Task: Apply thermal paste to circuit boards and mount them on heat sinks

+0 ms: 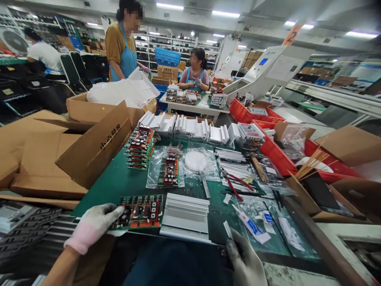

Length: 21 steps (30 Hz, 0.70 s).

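My gloved left hand [97, 222] grips the left end of a circuit board [143, 212] with black parts and orange terminals. The board lies at the table's near edge. Right beside it rests a silver finned aluminium heat sink [186, 216]. In my gloved right hand [245, 256], low at the right, a small flat metal strip [228, 230] is pinched between thumb and fingers. Farther back, another circuit board [169, 171] sits on a plastic bag, near a round white disc [195, 161] and a flat metal strip [206, 187].
Stacked circuit boards [139, 147] and a row of heat sinks [190, 128] line the back. Red-handled pliers [233, 184], metal bars [233, 163] and glue tubes [251, 226] lie right. Cardboard boxes [98, 147] crowd the left, red bins [274, 149] the right. Two co-workers [123, 47] are ahead.
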Each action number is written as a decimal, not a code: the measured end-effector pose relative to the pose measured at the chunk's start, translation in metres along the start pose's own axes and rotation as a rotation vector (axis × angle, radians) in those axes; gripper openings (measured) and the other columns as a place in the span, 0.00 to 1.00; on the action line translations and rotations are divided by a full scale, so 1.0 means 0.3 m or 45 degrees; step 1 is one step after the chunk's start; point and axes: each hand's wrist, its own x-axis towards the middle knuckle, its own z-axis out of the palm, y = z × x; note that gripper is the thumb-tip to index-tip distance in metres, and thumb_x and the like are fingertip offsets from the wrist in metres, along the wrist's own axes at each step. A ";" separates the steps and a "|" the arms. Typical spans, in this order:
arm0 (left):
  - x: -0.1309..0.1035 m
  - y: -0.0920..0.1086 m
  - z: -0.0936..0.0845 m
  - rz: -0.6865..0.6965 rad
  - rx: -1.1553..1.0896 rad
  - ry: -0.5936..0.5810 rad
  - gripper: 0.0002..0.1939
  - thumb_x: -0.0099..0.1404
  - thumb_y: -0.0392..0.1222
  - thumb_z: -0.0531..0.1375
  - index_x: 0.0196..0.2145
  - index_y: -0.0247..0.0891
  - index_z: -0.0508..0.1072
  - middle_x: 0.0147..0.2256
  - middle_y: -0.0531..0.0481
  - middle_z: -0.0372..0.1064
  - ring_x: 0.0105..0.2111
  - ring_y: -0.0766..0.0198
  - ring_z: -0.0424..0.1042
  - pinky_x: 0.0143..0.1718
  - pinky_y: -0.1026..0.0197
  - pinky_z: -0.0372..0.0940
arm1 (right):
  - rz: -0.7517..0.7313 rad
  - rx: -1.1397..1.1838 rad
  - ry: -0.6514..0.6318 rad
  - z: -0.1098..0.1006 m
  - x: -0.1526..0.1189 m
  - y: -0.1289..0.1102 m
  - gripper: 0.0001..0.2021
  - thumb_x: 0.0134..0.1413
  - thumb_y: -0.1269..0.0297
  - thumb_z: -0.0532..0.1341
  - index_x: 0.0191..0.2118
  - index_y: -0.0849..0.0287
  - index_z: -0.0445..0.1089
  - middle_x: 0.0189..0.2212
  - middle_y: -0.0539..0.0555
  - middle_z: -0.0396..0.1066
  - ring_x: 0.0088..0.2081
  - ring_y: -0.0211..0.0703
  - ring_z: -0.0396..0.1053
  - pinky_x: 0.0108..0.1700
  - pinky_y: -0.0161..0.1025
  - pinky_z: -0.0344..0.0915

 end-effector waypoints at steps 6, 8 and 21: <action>0.010 0.013 -0.005 -0.018 -0.039 -0.117 0.34 0.53 0.72 0.45 0.28 0.41 0.77 0.30 0.47 0.78 0.33 0.52 0.75 0.34 0.59 0.62 | -0.013 -0.016 -0.125 -0.011 0.014 -0.032 0.24 0.56 0.45 0.57 0.49 0.56 0.74 0.47 0.56 0.77 0.50 0.53 0.73 0.55 0.42 0.68; 0.016 0.020 -0.013 -0.010 0.001 -0.122 0.34 0.52 0.72 0.45 0.27 0.41 0.76 0.28 0.47 0.77 0.32 0.52 0.74 0.33 0.58 0.62 | -0.003 -0.028 -0.152 -0.002 0.011 -0.040 0.26 0.56 0.44 0.57 0.50 0.58 0.74 0.47 0.57 0.77 0.50 0.53 0.74 0.54 0.42 0.69; 0.069 0.115 0.029 0.158 0.065 -0.221 0.34 0.56 0.70 0.45 0.29 0.39 0.77 0.28 0.44 0.76 0.31 0.51 0.74 0.32 0.56 0.62 | -0.022 0.014 -0.411 0.056 -0.004 -0.080 0.26 0.58 0.47 0.58 0.52 0.61 0.76 0.50 0.59 0.76 0.54 0.56 0.72 0.56 0.44 0.68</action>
